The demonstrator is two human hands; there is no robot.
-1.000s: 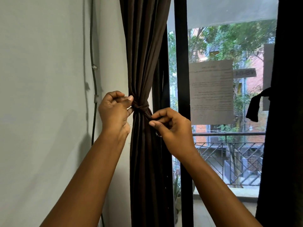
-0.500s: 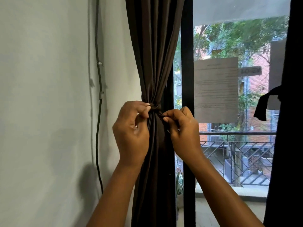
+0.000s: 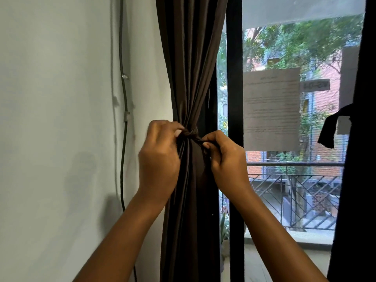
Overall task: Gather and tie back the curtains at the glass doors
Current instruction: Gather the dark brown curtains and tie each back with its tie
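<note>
The dark curtain (image 3: 189, 78) hangs gathered into a narrow column beside the wall (image 3: 61, 119), cinched at mid-height by a tie band (image 3: 192, 133). The left hand (image 3: 158, 159) pinches one end of the band and the right hand (image 3: 225, 159) pinches the other; each grip is pressed together on fabric, apparently to draw the knot tight. A second curtain (image 3: 354, 180) at the right edge already carries a tie.

We see curtain (image 3: 191, 78) at 12 o'clock, wall cable (image 3: 122, 58) at 10, taped paper (image 3: 271, 107) at 2, railing (image 3: 295, 192) behind glass.
</note>
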